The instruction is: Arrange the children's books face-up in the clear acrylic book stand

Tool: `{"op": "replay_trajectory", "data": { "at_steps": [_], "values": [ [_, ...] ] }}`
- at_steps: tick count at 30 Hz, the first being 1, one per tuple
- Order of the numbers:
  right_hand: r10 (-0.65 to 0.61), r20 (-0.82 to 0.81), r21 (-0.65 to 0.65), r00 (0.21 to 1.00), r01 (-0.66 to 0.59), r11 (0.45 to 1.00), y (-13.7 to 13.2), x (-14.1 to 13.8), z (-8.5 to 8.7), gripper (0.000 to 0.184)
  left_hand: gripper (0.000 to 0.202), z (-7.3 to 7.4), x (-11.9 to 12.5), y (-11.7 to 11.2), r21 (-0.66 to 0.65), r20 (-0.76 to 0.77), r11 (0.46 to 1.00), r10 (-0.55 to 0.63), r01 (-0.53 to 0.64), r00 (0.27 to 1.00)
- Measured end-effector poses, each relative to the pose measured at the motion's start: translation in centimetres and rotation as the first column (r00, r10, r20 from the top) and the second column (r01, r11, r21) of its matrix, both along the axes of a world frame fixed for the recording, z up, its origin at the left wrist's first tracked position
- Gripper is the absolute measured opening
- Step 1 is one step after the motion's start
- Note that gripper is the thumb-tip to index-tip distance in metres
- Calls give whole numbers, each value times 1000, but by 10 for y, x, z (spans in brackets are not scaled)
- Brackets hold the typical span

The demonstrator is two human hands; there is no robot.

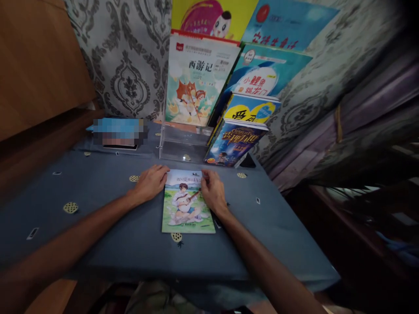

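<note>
Book flat on blue cloth, cover up, just before clear stand. Left hand at upper left corner, fingers together and flat, touching the edge. Right hand on upper right part, fingers together, resting on cover, not clamped. More books upright behind.
</note>
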State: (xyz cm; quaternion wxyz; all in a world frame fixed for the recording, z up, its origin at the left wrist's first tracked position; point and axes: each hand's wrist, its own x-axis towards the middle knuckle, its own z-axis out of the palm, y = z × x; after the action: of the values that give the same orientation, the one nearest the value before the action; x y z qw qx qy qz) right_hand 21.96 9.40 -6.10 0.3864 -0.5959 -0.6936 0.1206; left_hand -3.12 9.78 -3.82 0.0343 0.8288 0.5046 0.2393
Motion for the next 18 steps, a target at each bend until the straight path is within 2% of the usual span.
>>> {"op": "replay_trajectory", "data": {
  "at_steps": [3,9,11,14,16,18],
  "values": [
    [28,-10,-27,1000,-28,999,-3,1,3,31,27,-1,3,-3,22,-94,1000,22,-20,995],
    [195,-265,-80,944,-223,971,-3,-3,-3,34,33,-7,-11,17,-15,4,999,32,-32,999],
    [204,-199,-47,958,-218,975,-3,-7,-2,34,32,-9,-15,21,1,14,999,39,-39,999],
    [228,17,59,974,-228,972,-8,-17,7,35,31,-12,-15,21,55,-15,998,31,-31,999],
    [326,150,83,933,-340,937,-12,-30,13,37,31,-15,-12,18,85,-29,996,22,-20,999],
    [474,259,32,842,-498,867,-14,-44,18,39,31,-19,-10,17,103,-26,995,7,-4,1000]
  ]
}}
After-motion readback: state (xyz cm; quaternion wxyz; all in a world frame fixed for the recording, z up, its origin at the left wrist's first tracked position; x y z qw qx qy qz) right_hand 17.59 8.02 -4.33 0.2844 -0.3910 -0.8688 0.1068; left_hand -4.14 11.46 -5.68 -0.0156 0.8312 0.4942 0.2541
